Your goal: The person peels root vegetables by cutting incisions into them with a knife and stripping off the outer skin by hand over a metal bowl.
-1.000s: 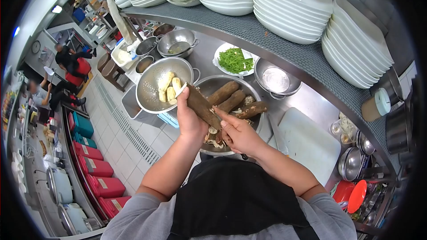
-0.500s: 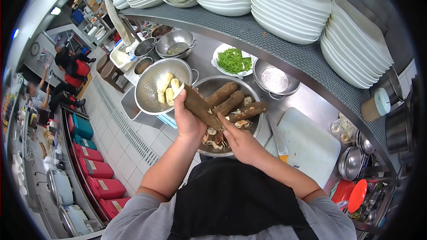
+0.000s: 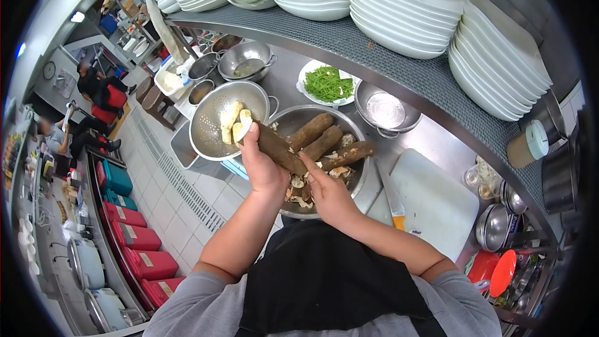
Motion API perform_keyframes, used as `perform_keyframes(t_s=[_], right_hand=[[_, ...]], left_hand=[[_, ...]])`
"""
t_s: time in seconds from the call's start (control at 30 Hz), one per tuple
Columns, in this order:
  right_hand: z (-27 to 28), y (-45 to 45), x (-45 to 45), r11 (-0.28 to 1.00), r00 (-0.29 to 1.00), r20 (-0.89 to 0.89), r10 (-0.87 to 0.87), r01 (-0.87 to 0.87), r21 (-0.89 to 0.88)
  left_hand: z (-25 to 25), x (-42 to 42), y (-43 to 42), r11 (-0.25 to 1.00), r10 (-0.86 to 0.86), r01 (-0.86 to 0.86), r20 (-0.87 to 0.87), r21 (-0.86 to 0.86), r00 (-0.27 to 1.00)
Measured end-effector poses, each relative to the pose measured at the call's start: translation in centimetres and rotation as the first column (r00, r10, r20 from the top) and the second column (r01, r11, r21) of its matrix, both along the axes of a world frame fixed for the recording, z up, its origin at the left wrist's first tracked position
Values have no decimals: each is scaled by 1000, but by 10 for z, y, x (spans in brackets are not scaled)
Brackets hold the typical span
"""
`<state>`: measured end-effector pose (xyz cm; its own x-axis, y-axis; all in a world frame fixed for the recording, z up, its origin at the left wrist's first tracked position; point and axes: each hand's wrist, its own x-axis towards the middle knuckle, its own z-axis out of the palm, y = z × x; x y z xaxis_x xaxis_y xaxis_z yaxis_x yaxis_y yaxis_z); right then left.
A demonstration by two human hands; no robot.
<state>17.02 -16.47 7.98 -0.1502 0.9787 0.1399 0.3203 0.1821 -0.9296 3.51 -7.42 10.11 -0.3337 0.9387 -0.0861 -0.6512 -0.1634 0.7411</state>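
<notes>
My left hand [image 3: 263, 165] is closed around a long brown-skinned root [image 3: 276, 148], tilted over a wide metal bowl [image 3: 352, 126]. The root's upper end shows pale flesh. My right hand [image 3: 332, 195] lies against the lower end, index finger stretched along it and the other fingers curled; what they hold, if anything, is hidden. Several more unpeeled brown roots [image 3: 312, 131] lie in the bowl above scraps of peel [image 3: 299, 190]. Left of my hands, a metal colander [image 3: 206, 115] holds pale yellow peeled pieces [image 3: 229, 120].
On the right, a knife [image 3: 390, 193] with a yellow handle lies beside a white cutting board [image 3: 430, 200]. Behind are a plate of cut green vegetables [image 3: 327, 84] and a metal pan [image 3: 384, 109]. A shelf [image 3: 312, 34] with stacked white plates overhangs the counter. Two people sit far left.
The root has turned slightly in my left hand and its lower end has shifted. My right hand has moved slightly up and left along it.
</notes>
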Motion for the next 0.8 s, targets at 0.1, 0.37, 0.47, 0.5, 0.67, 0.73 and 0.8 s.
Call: perform_keyframes(t_s=[0.1, 0.37, 0.47, 0.5, 0.67, 0.73, 0.8], right_hand=[[1, 0, 0, 990, 990, -143, -10, -11, -144], [22, 2, 20, 980, 975, 118, 190, -180, -84], [24, 1, 19, 989, 978, 146, 146, -145, -20], [27, 2, 18, 991, 978, 163, 128, -132, 11], [19, 3, 10, 998, 993, 111, 37, -42, 37], [20, 4, 10, 999, 999, -27, 26, -27, -17], [16, 7, 14, 996, 995, -84, 61, -66, -58]], left_hand=[[0, 0, 0, 1000, 7, -7, -4, -9, 1000], [9, -12, -4, 978, -201, 208, 167, -29, 965], [10, -8, -5, 971, -237, 231, 165, 55, 957], [9, -5, -7, 972, -233, 231, 145, 33, 962], [13, 12, -14, 991, -128, 130, 88, -20, 988], [13, 10, -13, 992, -127, 128, 81, -1, 989], [8, 3, -9, 983, -182, 180, 111, 23, 977]])
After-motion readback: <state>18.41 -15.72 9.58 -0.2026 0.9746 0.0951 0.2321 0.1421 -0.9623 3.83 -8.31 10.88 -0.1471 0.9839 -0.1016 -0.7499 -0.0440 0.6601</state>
